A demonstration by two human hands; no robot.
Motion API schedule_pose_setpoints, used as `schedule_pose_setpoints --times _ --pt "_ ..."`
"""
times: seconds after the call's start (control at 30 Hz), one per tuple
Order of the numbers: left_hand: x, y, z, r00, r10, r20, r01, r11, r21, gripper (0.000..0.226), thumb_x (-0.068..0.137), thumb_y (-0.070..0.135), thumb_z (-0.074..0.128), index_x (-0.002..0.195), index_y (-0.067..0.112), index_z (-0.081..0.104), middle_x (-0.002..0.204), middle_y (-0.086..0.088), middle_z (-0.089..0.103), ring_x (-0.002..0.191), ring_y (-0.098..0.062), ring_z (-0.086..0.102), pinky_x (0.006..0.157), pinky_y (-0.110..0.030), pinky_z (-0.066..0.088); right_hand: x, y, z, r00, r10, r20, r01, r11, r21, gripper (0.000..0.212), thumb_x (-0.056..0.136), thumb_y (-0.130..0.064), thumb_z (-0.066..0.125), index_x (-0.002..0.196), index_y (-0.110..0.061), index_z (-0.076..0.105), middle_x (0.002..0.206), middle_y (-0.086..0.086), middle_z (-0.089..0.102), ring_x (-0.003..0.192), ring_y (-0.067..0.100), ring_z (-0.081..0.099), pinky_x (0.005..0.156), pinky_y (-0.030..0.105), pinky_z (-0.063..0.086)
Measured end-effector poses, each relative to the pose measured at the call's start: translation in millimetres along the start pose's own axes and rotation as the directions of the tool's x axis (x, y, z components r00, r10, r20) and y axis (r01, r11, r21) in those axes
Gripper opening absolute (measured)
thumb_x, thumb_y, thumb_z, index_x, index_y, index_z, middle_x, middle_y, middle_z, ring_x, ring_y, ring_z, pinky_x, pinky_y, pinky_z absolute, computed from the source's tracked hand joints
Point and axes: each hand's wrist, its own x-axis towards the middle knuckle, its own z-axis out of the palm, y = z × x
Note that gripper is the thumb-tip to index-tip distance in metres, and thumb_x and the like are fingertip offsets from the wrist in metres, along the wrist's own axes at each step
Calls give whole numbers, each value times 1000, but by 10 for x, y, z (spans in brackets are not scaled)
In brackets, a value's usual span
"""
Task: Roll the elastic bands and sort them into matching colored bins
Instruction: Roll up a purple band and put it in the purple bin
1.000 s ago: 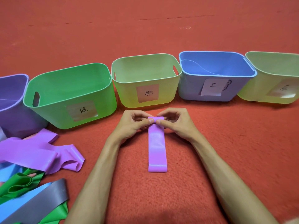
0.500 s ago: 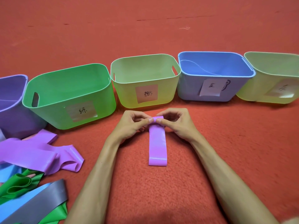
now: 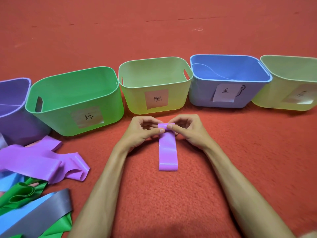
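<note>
A purple elastic band (image 3: 167, 152) lies flat on the red carpet, its far end rolled into a small coil. My left hand (image 3: 140, 131) and my right hand (image 3: 187, 130) pinch that coil from either side with thumbs and fingertips. Behind the hands stands a row of bins: purple (image 3: 12, 121), green (image 3: 56, 121), yellow-green (image 3: 133, 102) with a paper label, blue (image 3: 202, 98), and another yellow-green (image 3: 267, 102) at the right edge.
A loose heap of bands lies at the lower left: purple bands (image 3: 37, 162), green bands (image 3: 20, 194), a grey band (image 3: 49, 208) and light-blue bands (image 3: 8, 181). Red carpet (image 3: 257, 160) stretches right of my arms and beyond the bins.
The coil at the far end has grown and the flat part of the purple band has shortened, its near end drawn toward my hands. My hands stay in place.
</note>
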Motion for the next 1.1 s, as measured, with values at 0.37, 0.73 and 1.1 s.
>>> schedule_pose_setpoints --times 0.37,0.73,1.1 --pt "12 -50 -12 1000 4 -5 -4 1000 18 18 88 11 79 103 1 77 90 -18 77 77 -15 69 66 -23 55 26 44 1 998 -57 28 56 998 23 23 85 -7 83 105 -2 75 97 20 77 84 17 69 81 31 57" --pt "27 -55 1 998 63 -19 -64 998 -24 28 83 2 82 110 1 75 96 -12 78 86 -13 70 74 -24 57 20 30 -9 999 -23 29 22 999 37 13 95 -14 74 102 -3 74 94 27 72 77 20 63 66 38 48" --pt "11 -52 21 999 41 -27 -43 996 -76 24 85 2 80 109 1 76 97 -17 77 87 -19 71 77 -31 61 50 70 -22 996 -78 38 77 997 33 25 87 -10 81 109 -3 73 102 24 74 90 22 67 83 38 54"
